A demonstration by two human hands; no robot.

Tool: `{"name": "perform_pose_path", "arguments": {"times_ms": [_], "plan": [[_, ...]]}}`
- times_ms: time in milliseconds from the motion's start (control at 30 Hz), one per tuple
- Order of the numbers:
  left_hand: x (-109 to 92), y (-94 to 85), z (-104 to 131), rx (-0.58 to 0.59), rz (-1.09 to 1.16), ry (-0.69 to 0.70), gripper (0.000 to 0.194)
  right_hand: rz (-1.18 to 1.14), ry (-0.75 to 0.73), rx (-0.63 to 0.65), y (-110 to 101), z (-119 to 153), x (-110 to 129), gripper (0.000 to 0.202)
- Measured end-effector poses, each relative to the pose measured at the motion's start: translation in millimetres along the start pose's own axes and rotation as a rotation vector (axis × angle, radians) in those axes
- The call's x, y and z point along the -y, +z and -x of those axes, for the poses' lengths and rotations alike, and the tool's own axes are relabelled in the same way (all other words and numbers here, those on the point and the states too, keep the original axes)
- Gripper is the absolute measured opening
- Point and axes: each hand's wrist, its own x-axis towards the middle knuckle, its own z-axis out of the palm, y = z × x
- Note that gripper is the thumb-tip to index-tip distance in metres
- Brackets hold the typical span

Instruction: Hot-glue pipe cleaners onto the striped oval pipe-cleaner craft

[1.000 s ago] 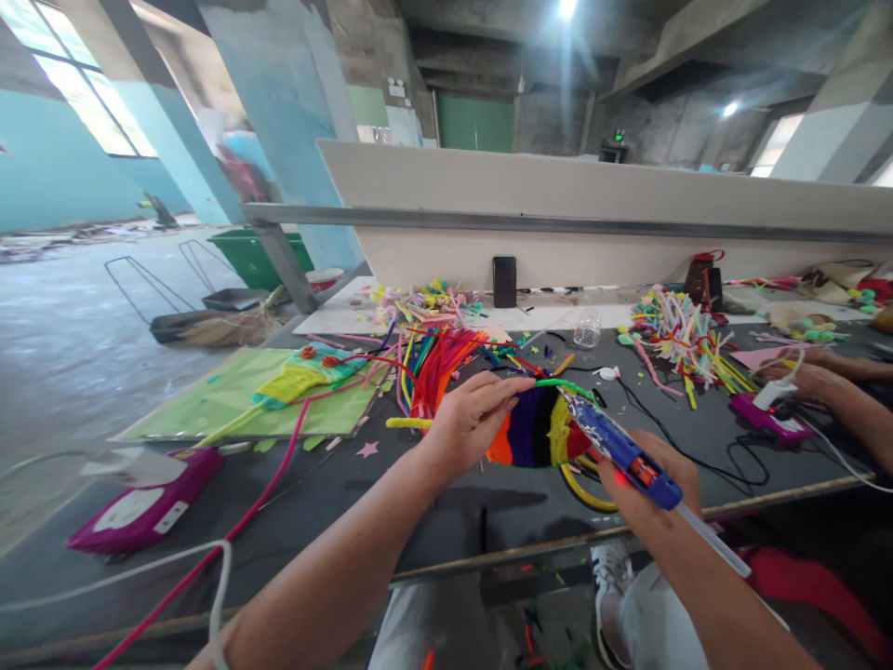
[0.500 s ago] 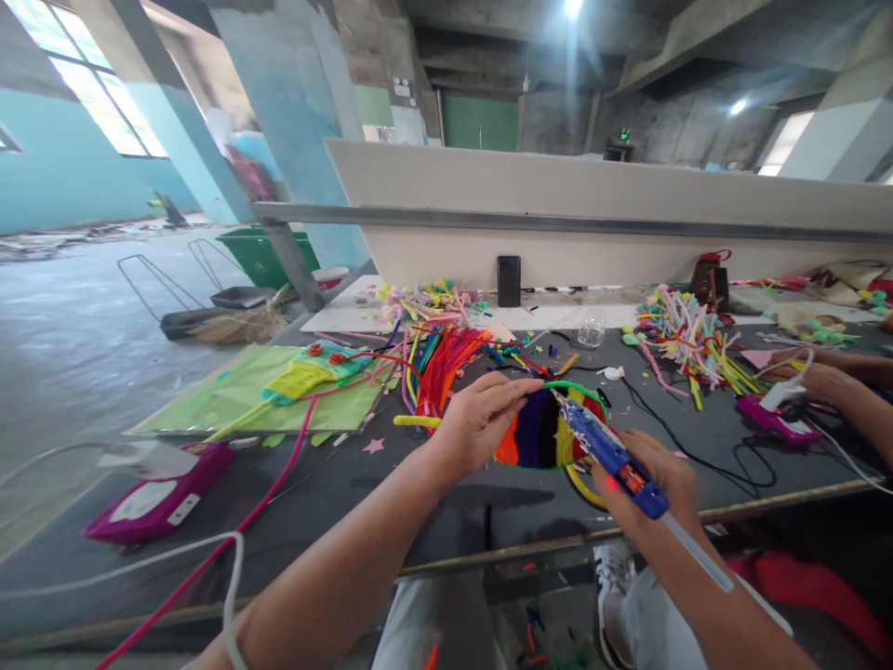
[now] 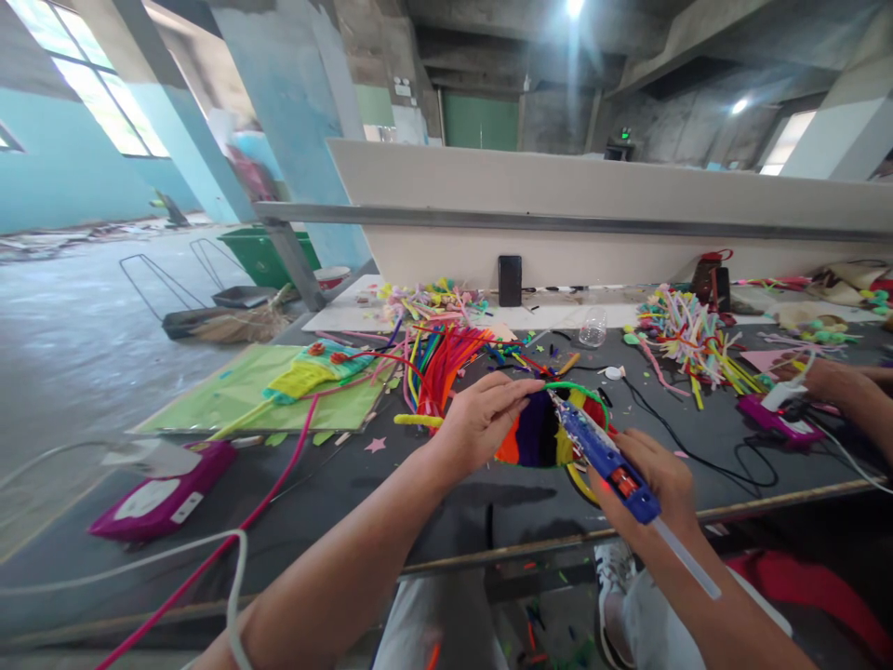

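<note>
My left hand [image 3: 488, 414] pinches the upper left edge of a striped pipe-cleaner piece [image 3: 535, 430], with orange, purple, black, yellow and red bands. A green pipe cleaner [image 3: 578, 387] runs along its top rim. My right hand [image 3: 652, 475] is wrapped round a blue hot glue gun [image 3: 606, 461]. A clear glue stick [image 3: 687, 556] sticks out of its back, and a red light glows on its side. The gun's nozzle is at the top edge of the striped piece, close to my left fingertips; whether it touches cannot be made out.
A bundle of bright pipe cleaners [image 3: 450, 358] lies beyond my left hand. Further left are a purple power strip [image 3: 164, 493] and a yellow-blue pipe-cleaner piece [image 3: 313, 369] on a green sheet. A phone [image 3: 510, 281] stands at the back. Another person's hand [image 3: 819, 380] is at right.
The glue gun's nozzle has shifted slightly left along the top edge of the striped piece, with my right hand following. My left hand keeps its pinch in nearly the same place.
</note>
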Motion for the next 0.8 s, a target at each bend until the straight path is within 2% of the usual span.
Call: {"name": "perform_pose_path", "arguments": {"times_ms": [333, 533, 800], "plan": [[0.6, -0.7, 0.7, 0.004, -0.015, -0.003, 0.030, 0.020, 0.040, -0.027, -2.5, -0.1, -4.5, 0.015], [0.4, -0.6, 0.9, 0.003, -0.016, -0.001, 0.029, 0.001, -0.015, -0.010, 1.9, -0.4, -0.9, 0.003], [0.2, 0.0, 0.9, 0.002, -0.020, -0.014, 0.028, -0.009, -0.003, 0.001, 2.9, 2.0, 3.3, 0.009]]}}
